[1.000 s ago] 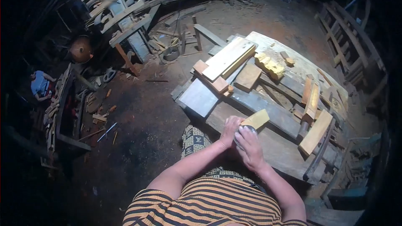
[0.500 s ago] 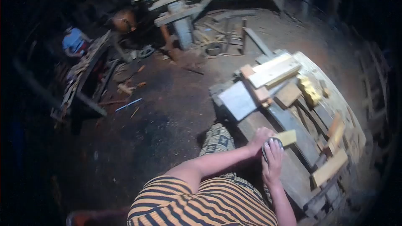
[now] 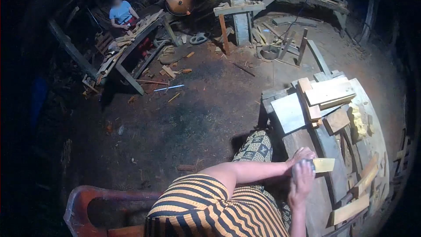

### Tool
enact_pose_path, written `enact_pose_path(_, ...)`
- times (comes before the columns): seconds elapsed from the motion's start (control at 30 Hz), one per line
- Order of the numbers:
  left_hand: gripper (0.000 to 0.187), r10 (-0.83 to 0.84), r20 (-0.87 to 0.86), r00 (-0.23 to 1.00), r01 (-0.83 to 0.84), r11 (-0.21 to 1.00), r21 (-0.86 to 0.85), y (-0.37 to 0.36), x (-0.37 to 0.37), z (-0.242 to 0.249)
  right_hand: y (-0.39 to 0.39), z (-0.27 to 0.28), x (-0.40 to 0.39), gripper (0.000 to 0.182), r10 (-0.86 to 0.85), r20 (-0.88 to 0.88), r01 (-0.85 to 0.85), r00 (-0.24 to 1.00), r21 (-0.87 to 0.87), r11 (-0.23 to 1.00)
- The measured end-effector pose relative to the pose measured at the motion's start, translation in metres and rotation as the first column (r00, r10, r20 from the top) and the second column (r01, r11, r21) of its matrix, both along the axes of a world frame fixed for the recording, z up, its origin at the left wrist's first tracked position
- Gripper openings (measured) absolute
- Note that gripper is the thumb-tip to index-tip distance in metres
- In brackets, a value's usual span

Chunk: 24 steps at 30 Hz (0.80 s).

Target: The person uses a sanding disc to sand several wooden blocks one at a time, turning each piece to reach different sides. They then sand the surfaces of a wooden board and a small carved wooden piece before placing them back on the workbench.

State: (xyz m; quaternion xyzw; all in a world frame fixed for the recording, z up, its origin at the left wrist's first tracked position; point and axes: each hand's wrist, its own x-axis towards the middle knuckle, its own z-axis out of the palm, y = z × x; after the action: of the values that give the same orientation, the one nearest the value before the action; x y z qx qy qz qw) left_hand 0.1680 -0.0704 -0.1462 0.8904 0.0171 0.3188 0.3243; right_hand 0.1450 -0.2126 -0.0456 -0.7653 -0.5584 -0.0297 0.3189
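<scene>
The right grip is closed over a dark pad, held against the near end of a yellow block. The left grip is clenched just beyond it, at the same end; whether its fingers wrap the block is hidden. The block's other end sticks out to the right of both grips, above the table. Nearby on the table, to the right, lies a pale block. Farther along are a grey board, a brown block, a rough yellow lump and stacked planks. A red chair stands at the lower left. Beyond, on the dark floor, lies a blue rod. Farther back, a person in a blue top is beside a far table strewn with wood scraps.
</scene>
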Motion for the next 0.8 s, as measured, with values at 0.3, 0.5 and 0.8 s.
enact_pose_path(0.3,0.046,0.023,-0.014,1.000,-0.025,0.991,-0.135,-0.002,-0.008,0.015,-0.004,0.018,0.017,0.045,-0.009,-0.422,0.182,0.906,0.372,0.910)
enact_pose_path(0.5,0.054,0.009,-0.037,0.999,-0.012,0.996,-0.092,0.000,-0.008,0.019,-0.012,0.002,0.025,0.038,-0.099,-0.095,0.106,0.991,0.078,0.991)
enact_pose_path(0.8,0.063,-0.021,-0.042,0.999,0.015,0.991,-0.132,-0.003,-0.017,0.034,-0.021,-0.038,0.108,0.039,-0.294,-0.352,0.342,0.888,0.079,0.937)
